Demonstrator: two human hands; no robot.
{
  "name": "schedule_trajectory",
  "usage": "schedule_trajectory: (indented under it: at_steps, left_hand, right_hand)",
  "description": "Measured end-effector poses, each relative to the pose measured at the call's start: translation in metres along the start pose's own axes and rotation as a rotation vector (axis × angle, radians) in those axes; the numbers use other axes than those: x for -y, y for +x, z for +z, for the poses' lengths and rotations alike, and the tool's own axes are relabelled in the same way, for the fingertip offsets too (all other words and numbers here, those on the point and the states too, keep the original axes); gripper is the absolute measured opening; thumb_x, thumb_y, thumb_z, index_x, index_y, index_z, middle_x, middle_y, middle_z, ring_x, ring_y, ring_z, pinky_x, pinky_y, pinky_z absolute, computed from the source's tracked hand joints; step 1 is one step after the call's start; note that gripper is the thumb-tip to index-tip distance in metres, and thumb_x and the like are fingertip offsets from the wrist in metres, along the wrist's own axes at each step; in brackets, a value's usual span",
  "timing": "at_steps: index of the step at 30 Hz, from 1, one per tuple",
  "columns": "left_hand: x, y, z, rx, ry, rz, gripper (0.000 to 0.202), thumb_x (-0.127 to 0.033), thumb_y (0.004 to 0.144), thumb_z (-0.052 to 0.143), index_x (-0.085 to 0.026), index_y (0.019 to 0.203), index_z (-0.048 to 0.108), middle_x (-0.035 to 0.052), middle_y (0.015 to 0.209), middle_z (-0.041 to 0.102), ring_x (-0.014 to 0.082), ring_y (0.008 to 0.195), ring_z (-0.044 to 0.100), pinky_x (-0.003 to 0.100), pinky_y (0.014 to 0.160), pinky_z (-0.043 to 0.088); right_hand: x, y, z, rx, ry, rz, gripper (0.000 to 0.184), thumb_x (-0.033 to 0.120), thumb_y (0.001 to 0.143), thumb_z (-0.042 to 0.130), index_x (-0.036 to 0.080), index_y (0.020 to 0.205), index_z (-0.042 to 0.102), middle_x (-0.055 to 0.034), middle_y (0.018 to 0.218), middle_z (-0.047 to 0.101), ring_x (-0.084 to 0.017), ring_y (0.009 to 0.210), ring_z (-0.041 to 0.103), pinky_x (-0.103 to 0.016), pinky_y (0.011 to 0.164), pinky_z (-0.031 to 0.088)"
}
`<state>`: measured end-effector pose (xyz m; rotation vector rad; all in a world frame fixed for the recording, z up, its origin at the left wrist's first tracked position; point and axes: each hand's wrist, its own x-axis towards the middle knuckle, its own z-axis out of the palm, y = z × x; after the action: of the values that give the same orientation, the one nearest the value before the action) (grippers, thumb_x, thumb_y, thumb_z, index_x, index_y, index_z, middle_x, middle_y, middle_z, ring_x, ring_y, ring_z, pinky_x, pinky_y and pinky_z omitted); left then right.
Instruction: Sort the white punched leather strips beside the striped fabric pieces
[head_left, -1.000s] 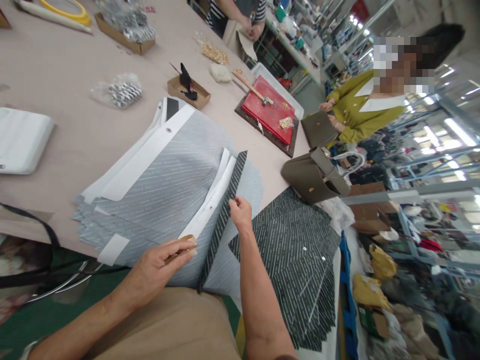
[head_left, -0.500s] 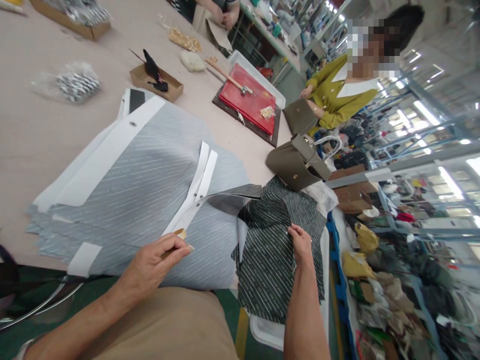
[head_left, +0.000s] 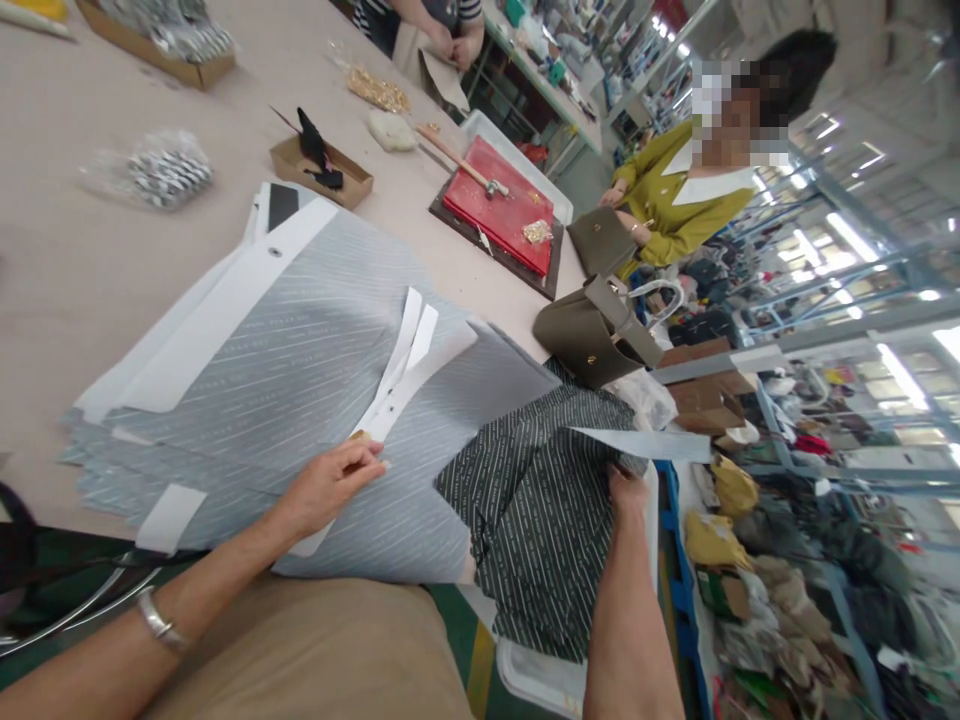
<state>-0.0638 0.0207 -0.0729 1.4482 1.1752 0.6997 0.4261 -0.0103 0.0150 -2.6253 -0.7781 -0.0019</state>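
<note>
My left hand (head_left: 334,487) is closed, fingers together, above a stack of grey-blue striped fabric pieces (head_left: 292,320). A small tan bit shows at its fingers, too small to name. White strips with small metal snaps (head_left: 409,375) lie by its fingertips. My right hand (head_left: 628,490) is closed on the edge of a dark striped fabric piece (head_left: 540,480), lifted and folded over toward the right, with a pale band (head_left: 652,443) sticking out past the hand. Part of the right fingers is hidden behind the fabric.
A brown handbag (head_left: 592,335) stands at the table's right edge, near a red board (head_left: 495,215) with a hammer (head_left: 469,170). Small cardboard boxes (head_left: 349,185) and a bag of metal parts (head_left: 169,170) lie farther back. A person in a yellow top (head_left: 675,220) handles another bag.
My right hand has moved right and slightly down, pulling the striped piece across and turning it over. My left hand stays near the white strips, slightly shifted.
</note>
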Motion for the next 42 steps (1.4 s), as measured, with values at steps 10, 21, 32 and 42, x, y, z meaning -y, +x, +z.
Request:
schedule_trajectory:
  at_steps: [10, 21, 32, 42]
  left_hand:
    - [-0.033, -0.021, -0.017, -0.141, 0.353, 0.451, 0.043, -0.053, 0.094, 0.053, -0.02, 0.067, 0.053, -0.0025, 0.065, 0.052, 0.0137, 0.064, 0.051, 0.026, 0.063, 0.038]
    - [-0.04, -0.032, -0.022, -0.139, 0.45, 0.518, 0.039, -0.045, 0.097, 0.051, -0.02, 0.067, 0.052, -0.0034, 0.062, 0.054, 0.0117, 0.056, 0.052, 0.024, 0.055, 0.037]
    - [-0.043, -0.026, -0.027, -0.134, 0.246, 0.132, 0.027, -0.037, 0.093, 0.049, -0.022, 0.075, 0.061, -0.0056, 0.059, 0.06, 0.0109, 0.053, 0.055, 0.022, 0.054, 0.039]
    - [-0.011, -0.034, -0.024, -0.106, 0.244, 0.021, 0.028, -0.04, 0.094, 0.044, -0.023, 0.08, 0.061, 0.0046, 0.102, 0.068, 0.0205, 0.096, 0.066, 0.029, 0.081, 0.05]
  right_hand:
    - [0.133, -0.183, 0.024, 0.576, 0.453, -0.627, 0.024, 0.032, 0.088, 0.056, 0.02, 0.102, 0.073, -0.007, 0.099, 0.075, -0.02, 0.09, 0.069, -0.034, 0.084, 0.054]
    - [0.178, -0.251, 0.023, 0.796, 0.378, -1.356, 0.013, 0.018, 0.093, 0.055, 0.019, 0.096, 0.068, -0.0054, 0.086, 0.069, -0.017, 0.084, 0.063, -0.029, 0.078, 0.051]
    - [0.188, -0.274, 0.073, 0.782, 0.571, -0.788, 0.013, 0.022, 0.082, 0.059, 0.02, 0.077, 0.071, -0.0003, 0.069, 0.069, -0.014, 0.062, 0.063, -0.025, 0.063, 0.051]
    - [0.206, -0.243, 0.162, 1.057, 0.737, -0.03, 0.035, 0.043, 0.064, 0.072, 0.013, 0.081, 0.073, 0.0002, 0.058, 0.065, -0.011, 0.051, 0.057, -0.022, 0.05, 0.049]
